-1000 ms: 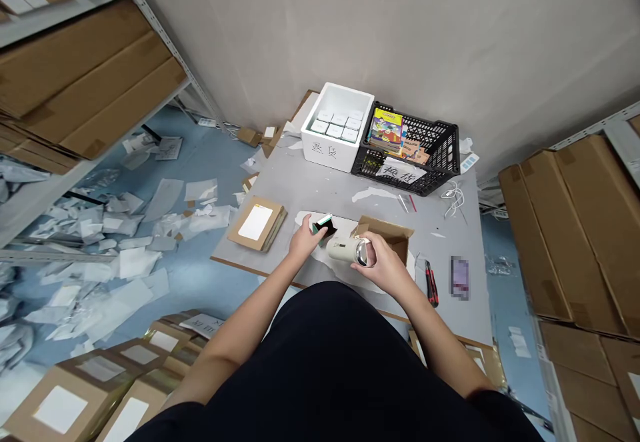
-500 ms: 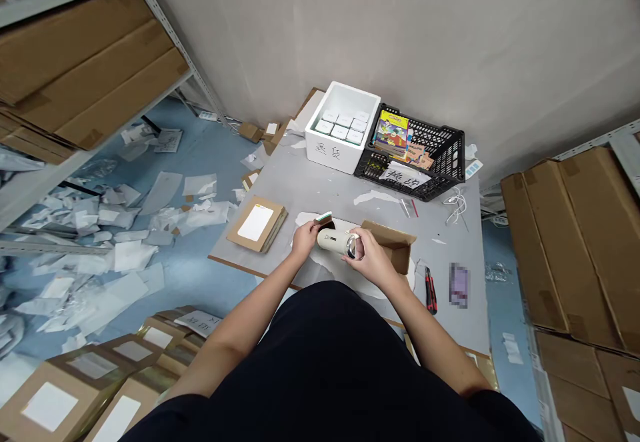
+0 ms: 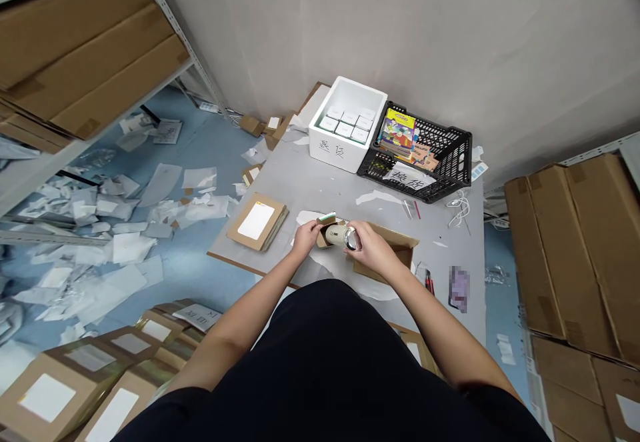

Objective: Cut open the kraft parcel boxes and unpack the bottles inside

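My right hand (image 3: 374,245) grips a cream cylinder with a shiny metal end (image 3: 337,235), holding it level above the grey table (image 3: 320,185). The cylinder's far end sits at the mouth of a small cardboard box (image 3: 325,237) with a green-and-white flap (image 3: 327,217). My left hand (image 3: 306,237) holds that small box by its side. Just beyond my right hand lies an open brown cardboard box (image 3: 393,245), partly hidden by my wrist. Torn white paper (image 3: 345,275) lies under both hands.
A white foam box (image 3: 333,152) of small white cartons and a black plastic crate (image 3: 450,155) of colourful booklets stand at the table's far edge. A flat kraft package (image 3: 256,222), a box cutter (image 3: 429,282) and a blurred phone (image 3: 459,289) lie nearby. Paper scraps cover the floor.
The cylinder has moved left from beside the open box to the small box's mouth. My hands have come closer together, and the small box now shows its brown inside.
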`<move>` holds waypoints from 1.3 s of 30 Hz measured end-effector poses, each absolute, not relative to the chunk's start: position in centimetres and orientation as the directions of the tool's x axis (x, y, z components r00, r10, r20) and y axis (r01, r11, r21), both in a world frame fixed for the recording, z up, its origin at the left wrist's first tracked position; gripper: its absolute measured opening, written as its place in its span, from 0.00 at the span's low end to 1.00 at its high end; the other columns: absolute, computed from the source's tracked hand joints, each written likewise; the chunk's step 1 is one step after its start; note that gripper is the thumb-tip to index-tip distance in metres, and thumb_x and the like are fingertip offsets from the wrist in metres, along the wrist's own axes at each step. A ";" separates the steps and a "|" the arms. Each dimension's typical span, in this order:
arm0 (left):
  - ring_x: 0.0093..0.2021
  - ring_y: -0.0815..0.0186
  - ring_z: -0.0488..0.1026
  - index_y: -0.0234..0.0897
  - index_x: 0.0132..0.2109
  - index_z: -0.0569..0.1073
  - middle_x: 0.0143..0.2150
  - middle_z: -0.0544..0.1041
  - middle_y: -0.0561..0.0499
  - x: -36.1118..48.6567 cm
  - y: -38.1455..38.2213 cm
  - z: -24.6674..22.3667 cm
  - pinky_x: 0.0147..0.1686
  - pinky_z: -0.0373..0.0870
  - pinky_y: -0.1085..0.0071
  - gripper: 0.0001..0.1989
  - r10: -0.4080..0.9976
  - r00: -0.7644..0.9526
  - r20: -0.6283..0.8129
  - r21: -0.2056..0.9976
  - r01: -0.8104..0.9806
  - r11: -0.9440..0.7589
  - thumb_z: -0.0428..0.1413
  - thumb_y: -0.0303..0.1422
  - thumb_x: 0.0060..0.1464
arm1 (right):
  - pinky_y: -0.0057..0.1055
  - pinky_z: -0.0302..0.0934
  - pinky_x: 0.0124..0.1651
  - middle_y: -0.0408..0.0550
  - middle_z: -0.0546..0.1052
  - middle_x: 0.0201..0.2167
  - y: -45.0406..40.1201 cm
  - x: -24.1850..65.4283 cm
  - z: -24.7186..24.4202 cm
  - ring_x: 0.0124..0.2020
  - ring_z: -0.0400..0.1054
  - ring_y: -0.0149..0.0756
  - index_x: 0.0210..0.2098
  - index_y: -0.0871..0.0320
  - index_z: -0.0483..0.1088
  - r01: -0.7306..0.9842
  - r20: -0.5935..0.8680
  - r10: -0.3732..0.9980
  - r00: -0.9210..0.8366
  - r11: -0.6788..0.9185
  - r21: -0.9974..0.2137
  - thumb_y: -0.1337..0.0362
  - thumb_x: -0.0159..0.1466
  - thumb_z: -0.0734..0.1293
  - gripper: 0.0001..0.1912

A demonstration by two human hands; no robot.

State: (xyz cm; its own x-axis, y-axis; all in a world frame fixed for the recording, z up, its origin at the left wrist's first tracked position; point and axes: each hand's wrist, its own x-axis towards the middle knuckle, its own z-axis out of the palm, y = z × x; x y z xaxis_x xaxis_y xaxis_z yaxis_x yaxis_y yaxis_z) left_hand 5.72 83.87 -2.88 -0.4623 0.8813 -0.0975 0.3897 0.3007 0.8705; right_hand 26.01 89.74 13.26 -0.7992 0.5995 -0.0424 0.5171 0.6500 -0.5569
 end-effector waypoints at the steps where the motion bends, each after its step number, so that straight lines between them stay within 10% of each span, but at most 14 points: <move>1: 0.28 0.66 0.66 0.37 0.27 0.69 0.24 0.70 0.53 5.7 83.9 -2.9 0.30 0.58 0.73 0.14 0.883 -0.460 -0.095 0.871 0.391 0.298 0.49 0.39 0.57 | 0.37 0.64 0.43 0.53 0.69 0.51 89.9 25.9 13.3 0.45 0.69 0.45 0.56 0.53 0.59 0.515 -0.049 0.591 -0.805 0.657 -0.551 0.64 0.56 0.72 0.31; 26: 0.27 0.69 0.64 0.37 0.24 0.66 0.22 0.66 0.55 5.5 83.9 -3.7 0.27 0.57 0.74 0.16 0.898 -0.426 -0.111 0.898 0.344 0.274 0.50 0.40 0.56 | 0.49 0.57 0.55 0.59 0.69 0.51 92.3 22.0 3.4 0.54 0.61 0.52 0.59 0.58 0.62 0.270 -0.108 0.250 -0.962 0.922 -0.276 0.71 0.58 0.70 0.31; 34: 0.21 0.70 0.68 0.35 0.38 0.74 0.24 0.72 0.54 5.6 84.2 -2.2 0.22 0.63 0.75 0.16 0.901 -0.345 -0.262 0.948 0.082 0.307 0.51 0.43 0.56 | 0.47 0.56 0.61 0.56 0.63 0.58 90.4 23.4 1.6 0.62 0.57 0.46 0.58 0.52 0.64 0.332 0.101 0.498 -0.861 0.702 -0.630 0.69 0.61 0.65 0.24; 39: 0.24 0.70 0.72 0.34 0.55 0.70 0.33 0.76 0.49 6.4 83.7 -2.0 0.21 0.64 0.75 0.22 0.897 -0.323 -0.303 0.948 -0.005 0.318 0.51 0.41 0.57 | 0.39 0.67 0.51 0.57 0.65 0.55 89.3 23.0 0.0 0.54 0.66 0.41 0.63 0.54 0.57 0.365 -0.030 0.814 -0.580 0.227 -0.903 0.57 0.66 0.59 0.26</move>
